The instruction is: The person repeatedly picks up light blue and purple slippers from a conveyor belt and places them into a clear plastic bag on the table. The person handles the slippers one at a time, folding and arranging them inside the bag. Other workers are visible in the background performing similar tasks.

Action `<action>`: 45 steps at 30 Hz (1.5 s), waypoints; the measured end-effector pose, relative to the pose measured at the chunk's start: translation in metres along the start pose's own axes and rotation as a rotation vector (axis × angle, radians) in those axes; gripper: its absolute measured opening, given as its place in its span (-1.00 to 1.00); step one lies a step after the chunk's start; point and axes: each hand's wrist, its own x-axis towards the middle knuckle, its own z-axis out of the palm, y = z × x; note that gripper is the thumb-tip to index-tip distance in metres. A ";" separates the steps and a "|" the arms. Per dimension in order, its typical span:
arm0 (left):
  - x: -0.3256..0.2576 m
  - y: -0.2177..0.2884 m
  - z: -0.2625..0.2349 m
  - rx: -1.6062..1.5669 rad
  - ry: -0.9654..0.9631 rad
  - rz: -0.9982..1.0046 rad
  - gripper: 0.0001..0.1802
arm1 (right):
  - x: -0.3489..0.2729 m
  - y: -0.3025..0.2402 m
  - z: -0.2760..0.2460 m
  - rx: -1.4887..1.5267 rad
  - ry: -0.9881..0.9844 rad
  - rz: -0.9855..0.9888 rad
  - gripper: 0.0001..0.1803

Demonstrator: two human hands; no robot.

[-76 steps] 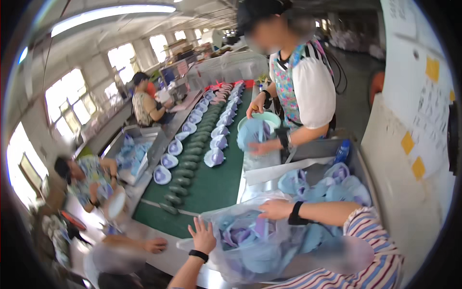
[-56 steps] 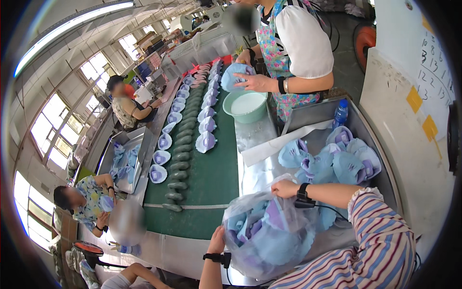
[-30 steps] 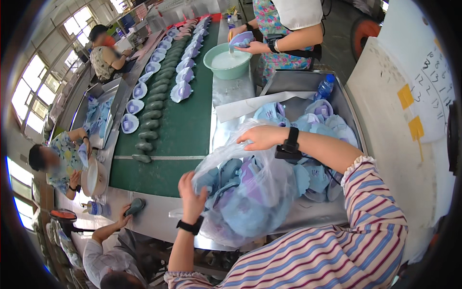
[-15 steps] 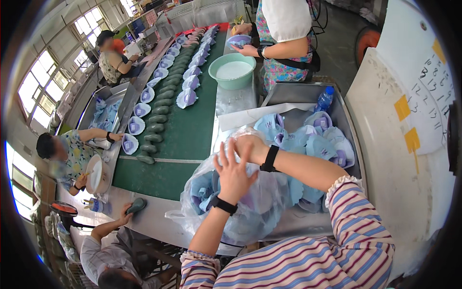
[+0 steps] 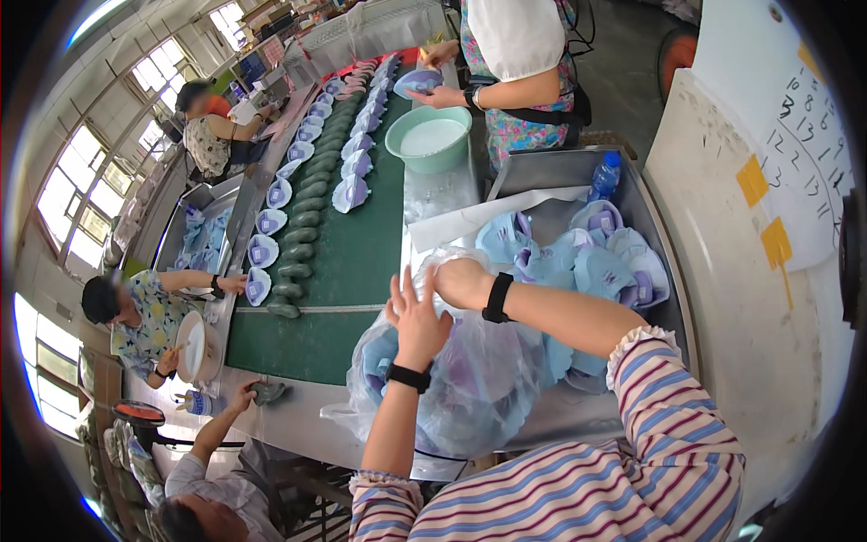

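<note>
A clear plastic bag point(image 5: 470, 379) full of blue and purple shoe uppers bulges on the metal table point(image 5: 551, 420) in front of me. My right hand point(image 5: 459, 280) is closed around the gathered top of the bag. With fingers spread, my left hand point(image 5: 417, 316) rests flat against the bag's upper left side, just beside the right hand. Loose blue and purple uppers point(image 5: 578, 262) lie heaped in the metal tray behind the bag.
A green conveyor belt point(image 5: 348, 244) runs away on the left, carrying rows of uppers and dark green shoe lasts point(image 5: 302, 244). A green basin point(image 5: 429, 138) and a blue bottle point(image 5: 605, 176) stand beyond. Several other people work along the belt; a whiteboard point(image 5: 768, 181) is on the right.
The bag was swung from my left side to straight in front of me. My right hand moved to its neck and closed; my left hand came up onto its side.
</note>
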 end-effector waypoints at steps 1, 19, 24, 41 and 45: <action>-0.003 -0.022 0.019 -0.019 -0.054 -0.175 -0.07 | 0.000 -0.004 -0.005 -0.018 -0.121 0.024 -0.88; 0.036 -0.133 0.065 -0.695 0.070 -0.323 -0.21 | 0.010 0.005 -0.010 0.192 -0.283 -0.036 -0.62; 0.031 -0.089 -0.022 -2.148 0.133 -0.832 -0.54 | 0.005 0.033 -0.001 0.422 -0.268 0.122 -0.57; -0.173 0.027 0.013 0.113 -0.134 0.001 -0.19 | -0.096 0.046 0.094 0.419 -0.419 -0.059 -0.01; -0.192 0.015 0.013 -0.005 -0.086 -0.127 -0.14 | -0.114 0.040 0.114 0.533 -0.476 -0.026 0.00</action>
